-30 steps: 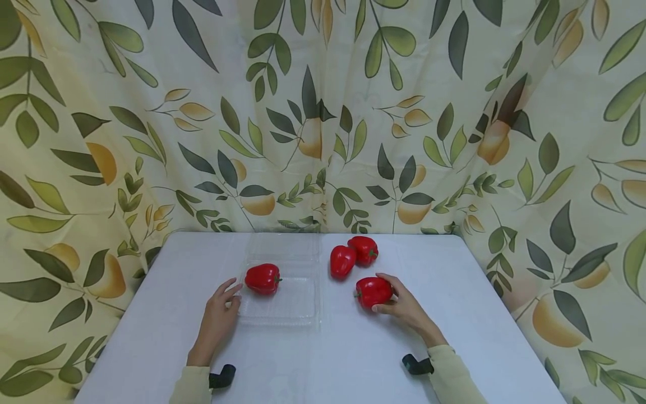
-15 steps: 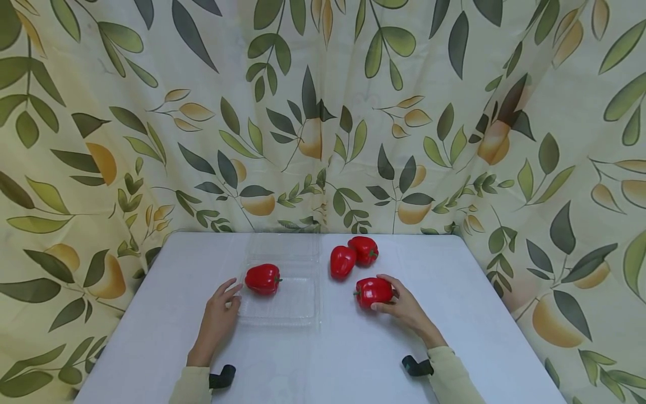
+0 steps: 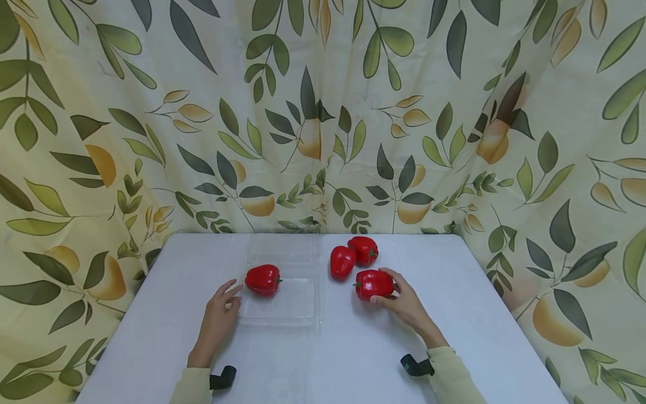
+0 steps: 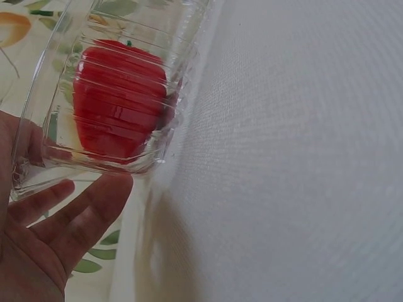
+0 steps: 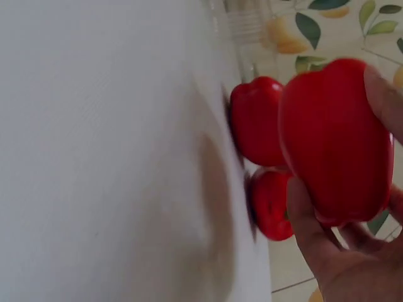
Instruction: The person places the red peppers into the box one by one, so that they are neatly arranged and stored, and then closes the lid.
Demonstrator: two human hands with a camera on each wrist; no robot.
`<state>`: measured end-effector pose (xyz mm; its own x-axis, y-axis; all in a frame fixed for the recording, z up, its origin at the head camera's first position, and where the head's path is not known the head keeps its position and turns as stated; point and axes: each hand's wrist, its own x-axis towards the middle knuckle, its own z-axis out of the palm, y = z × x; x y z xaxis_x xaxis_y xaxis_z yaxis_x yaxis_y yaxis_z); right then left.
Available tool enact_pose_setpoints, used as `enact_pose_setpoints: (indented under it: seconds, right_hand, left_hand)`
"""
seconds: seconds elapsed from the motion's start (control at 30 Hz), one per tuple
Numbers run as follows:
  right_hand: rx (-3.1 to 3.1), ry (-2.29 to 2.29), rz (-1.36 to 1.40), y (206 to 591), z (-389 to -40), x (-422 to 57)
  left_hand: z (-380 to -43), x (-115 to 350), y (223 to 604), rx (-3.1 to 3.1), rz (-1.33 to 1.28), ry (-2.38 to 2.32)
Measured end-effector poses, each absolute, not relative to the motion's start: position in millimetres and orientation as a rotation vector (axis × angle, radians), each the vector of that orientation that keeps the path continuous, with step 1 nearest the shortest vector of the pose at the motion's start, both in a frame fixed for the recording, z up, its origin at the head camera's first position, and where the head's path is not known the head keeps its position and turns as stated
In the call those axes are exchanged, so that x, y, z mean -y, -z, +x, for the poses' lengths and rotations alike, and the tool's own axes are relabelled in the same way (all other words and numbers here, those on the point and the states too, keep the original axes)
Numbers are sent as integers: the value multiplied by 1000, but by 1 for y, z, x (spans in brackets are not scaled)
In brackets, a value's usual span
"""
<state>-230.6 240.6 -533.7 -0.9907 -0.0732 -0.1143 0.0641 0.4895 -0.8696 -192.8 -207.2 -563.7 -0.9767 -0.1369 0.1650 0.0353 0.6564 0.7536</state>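
My right hand (image 3: 404,306) grips a red bell pepper (image 3: 374,284) between thumb and fingers, its green stem pointing left. In the right wrist view this held bell pepper (image 5: 337,141) stands off the white tabletop, and a shadow falls on the cloth. Just behind it lie two more red bell peppers (image 3: 342,262) (image 3: 364,250), close together. At the left, a clear plastic clamshell box (image 3: 298,322) lies with its lid folded back, one red bell pepper (image 3: 262,279) inside. My left hand (image 3: 220,314) rests by its left side, fingers (image 4: 110,195) extended against the box's corner.
A white-covered table (image 3: 353,359) spans the front. Behind it hangs a leaf-and-fruit patterned curtain (image 3: 323,140). Black wrist-camera mounts (image 3: 222,377) (image 3: 417,365) stick out from both wrists low over the table.
My right hand has raised the bell pepper slightly, so it appears higher in the head view. My left hand and the box have stayed in place.
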Motion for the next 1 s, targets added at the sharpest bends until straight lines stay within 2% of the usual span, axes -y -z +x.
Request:
enact_pose_setpoints:
  seconds: [0.4,1.0]
  right_hand:
    - [-2602,1698,41,507,-223,-229]
    - [-2585,1832,35,488,-213,-209]
  left_hand:
    - [-192,206,563,2676,98,1229]
    - [-193,206,563,2676,94,1235]
